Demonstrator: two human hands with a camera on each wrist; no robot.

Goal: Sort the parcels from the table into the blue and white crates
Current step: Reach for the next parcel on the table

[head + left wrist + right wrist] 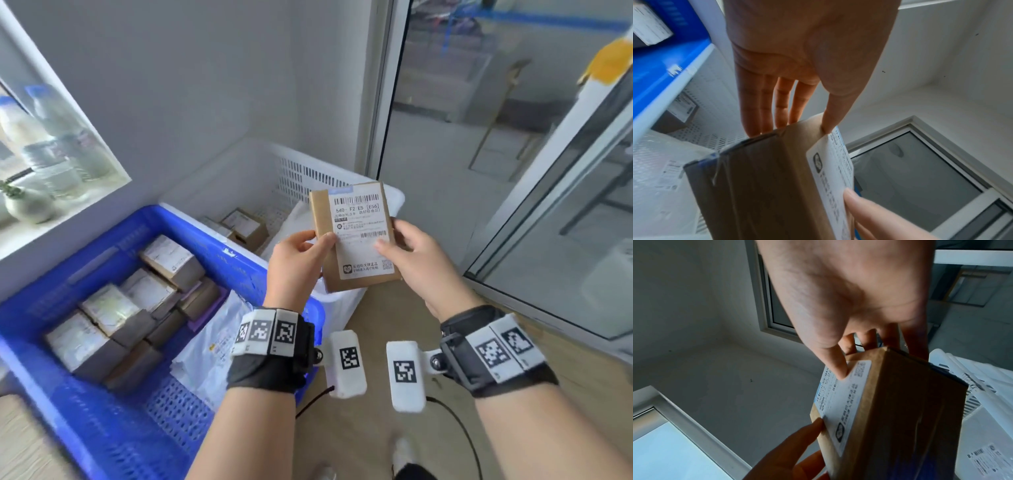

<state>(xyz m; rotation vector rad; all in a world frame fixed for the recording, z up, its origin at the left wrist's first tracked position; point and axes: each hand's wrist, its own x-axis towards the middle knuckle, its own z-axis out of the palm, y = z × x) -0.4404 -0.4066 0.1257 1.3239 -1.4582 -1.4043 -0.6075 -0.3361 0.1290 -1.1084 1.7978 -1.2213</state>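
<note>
I hold a flat brown cardboard parcel (354, 236) with a white shipping label upright in front of me, above the white crate (342, 174). My left hand (301, 257) pinches its left edge, thumb on the label face and fingers behind. My right hand (407, 253) pinches the right edge the same way. The left wrist view shows the parcel (766, 186) from below, thumb (830, 116) on the label edge. The right wrist view shows the parcel (890, 410) with my thumb (836, 363) on the label. The blue crate (68, 404) sits at the left, holding several boxed parcels.
The white crate holds a few brown boxes (243, 226) and a white poly mailer (298, 219). A white mailer (212, 342) lies in the blue crate. A windowsill with bottles (51, 137) is at the left, a glass sliding door (513, 137) at the right. My foot (404, 455) stands on the wooden floor.
</note>
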